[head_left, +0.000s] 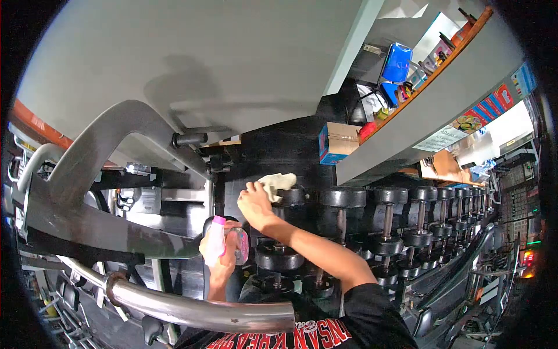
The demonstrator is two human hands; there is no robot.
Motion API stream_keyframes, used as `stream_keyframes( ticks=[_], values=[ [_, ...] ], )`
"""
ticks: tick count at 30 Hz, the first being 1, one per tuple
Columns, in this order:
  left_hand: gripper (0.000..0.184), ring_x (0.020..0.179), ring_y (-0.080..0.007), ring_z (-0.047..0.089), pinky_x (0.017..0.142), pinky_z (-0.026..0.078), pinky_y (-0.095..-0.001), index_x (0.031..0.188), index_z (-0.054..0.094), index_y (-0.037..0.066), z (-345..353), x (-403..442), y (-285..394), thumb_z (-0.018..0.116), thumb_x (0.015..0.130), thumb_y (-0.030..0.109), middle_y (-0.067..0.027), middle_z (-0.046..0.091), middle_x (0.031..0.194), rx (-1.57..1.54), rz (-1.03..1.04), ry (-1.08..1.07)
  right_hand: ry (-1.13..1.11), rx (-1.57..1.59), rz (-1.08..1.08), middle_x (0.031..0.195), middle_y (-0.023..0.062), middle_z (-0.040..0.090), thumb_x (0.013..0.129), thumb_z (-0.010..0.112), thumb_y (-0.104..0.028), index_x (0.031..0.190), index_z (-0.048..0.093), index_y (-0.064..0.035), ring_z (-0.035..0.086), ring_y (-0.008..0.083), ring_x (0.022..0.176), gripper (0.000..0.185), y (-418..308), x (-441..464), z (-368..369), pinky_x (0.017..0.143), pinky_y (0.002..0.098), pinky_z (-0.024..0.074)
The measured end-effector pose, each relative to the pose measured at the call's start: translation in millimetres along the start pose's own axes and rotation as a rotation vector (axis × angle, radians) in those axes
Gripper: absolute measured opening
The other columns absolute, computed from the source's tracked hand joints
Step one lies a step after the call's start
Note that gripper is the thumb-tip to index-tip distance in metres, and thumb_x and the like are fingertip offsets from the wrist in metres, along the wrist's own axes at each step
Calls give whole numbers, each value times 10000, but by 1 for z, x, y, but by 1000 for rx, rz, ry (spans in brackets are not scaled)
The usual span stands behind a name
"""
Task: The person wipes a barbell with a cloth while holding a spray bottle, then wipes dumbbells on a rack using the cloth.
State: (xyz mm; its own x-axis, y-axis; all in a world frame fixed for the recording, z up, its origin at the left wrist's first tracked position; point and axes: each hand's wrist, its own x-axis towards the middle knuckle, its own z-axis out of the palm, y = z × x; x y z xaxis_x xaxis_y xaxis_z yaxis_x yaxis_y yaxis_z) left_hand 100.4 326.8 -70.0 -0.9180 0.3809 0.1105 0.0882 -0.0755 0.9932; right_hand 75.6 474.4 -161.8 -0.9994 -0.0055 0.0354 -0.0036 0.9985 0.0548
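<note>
My left hand (pixel 222 264) is closed around a spray bottle (pixel 215 237) with a white head, a pink nozzle and a clear, pink-labelled body. My right hand (pixel 254 205) stretches across in front of me, fingers closed on a pale cream cloth (pixel 282 181). The cloth lies against the near end of a black dumbbell (pixel 290 196); whether it presses on it I cannot tell. Below my right forearm is another round black dumbbell head (pixel 279 257).
A row of black dumbbells (pixel 386 196) runs off to the right. At left, a grey machine frame (pixel 110 145) and a thick metal tube (pixel 174 299) stand close to me. A cardboard box (pixel 342 139) sits by the grey counter (pixel 401 131) ahead.
</note>
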Motion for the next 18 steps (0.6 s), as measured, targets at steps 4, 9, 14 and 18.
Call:
stream_keyframes(
  ticks=[4,9,14,18],
  values=[
    [152,533,-95,557,510,467,-236,973,601,-14,-9,3,3,572,844,60,-112,661,835,11,6,-8,360,387,-8,1080,-18,630,736,558,-131,950,686,-152,530,198,1023,250,44,-52,-28,870,365,377],
    [168,550,-106,548,506,453,-246,991,560,-14,-15,3,4,557,870,102,-146,640,902,49,34,-68,614,567,375,1054,67,640,730,549,0,972,650,-70,594,243,987,272,77,-112,10,814,335,462],
    [211,542,-116,532,502,440,-256,993,541,-24,-14,1,-1,553,899,165,-150,620,918,60,-8,-88,414,1122,910,934,171,655,831,500,-49,1075,577,28,650,232,884,267,74,-139,60,777,309,475],
    [153,535,-99,536,511,443,-241,964,564,-28,-12,-5,-3,552,864,88,-137,643,904,104,13,-84,455,952,935,953,191,649,855,486,-80,1174,545,-7,638,269,910,333,85,-132,125,773,328,474]
  ],
)
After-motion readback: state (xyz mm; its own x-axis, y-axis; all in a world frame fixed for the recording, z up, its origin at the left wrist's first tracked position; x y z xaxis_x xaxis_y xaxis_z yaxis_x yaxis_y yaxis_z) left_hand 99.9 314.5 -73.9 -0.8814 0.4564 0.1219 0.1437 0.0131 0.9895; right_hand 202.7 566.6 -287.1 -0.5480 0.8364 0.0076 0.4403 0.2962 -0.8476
